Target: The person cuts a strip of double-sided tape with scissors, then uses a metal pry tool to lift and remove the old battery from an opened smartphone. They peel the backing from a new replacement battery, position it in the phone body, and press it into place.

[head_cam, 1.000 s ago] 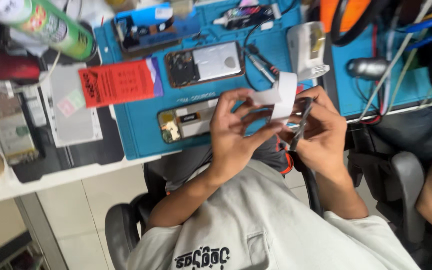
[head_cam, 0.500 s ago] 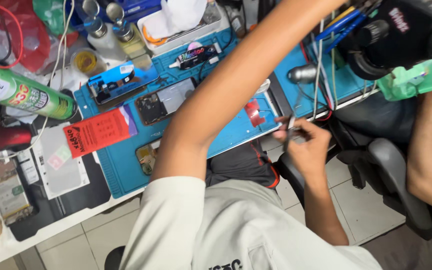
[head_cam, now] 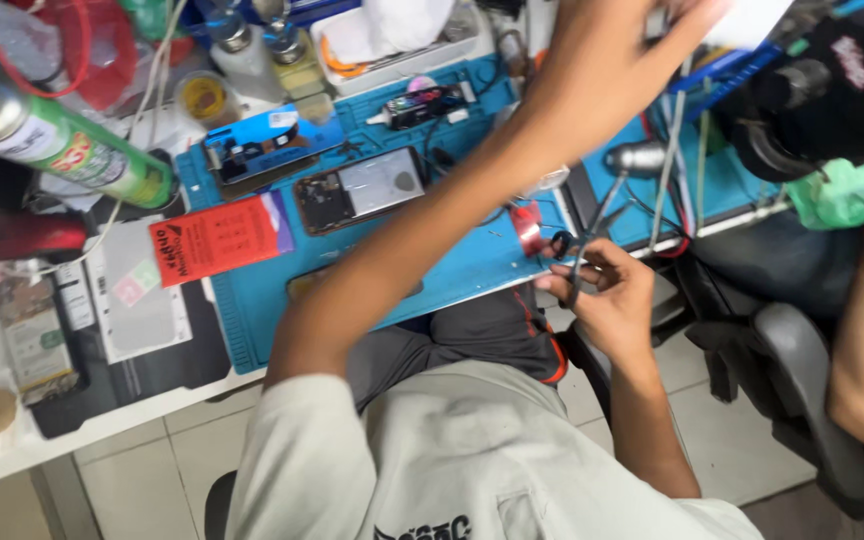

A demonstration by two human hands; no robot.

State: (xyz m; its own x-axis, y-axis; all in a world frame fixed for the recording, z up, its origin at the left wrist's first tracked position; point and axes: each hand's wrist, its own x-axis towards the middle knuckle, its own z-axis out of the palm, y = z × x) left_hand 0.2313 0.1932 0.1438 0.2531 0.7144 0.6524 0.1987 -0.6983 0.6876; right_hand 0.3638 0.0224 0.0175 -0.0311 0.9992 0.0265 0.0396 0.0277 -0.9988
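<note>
Crossing blue mat (head_cam: 452,275) & opened phone (head_cam: 360,188): left forearm (head_cam: 432,230).

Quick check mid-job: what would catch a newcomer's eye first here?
The left hand, stretched up across the blue work mat toward the shelf of tools at the top. Next, the right hand holding scissors at the mat's right edge, and the opened phone lying mid-mat beside a red card.
</note>
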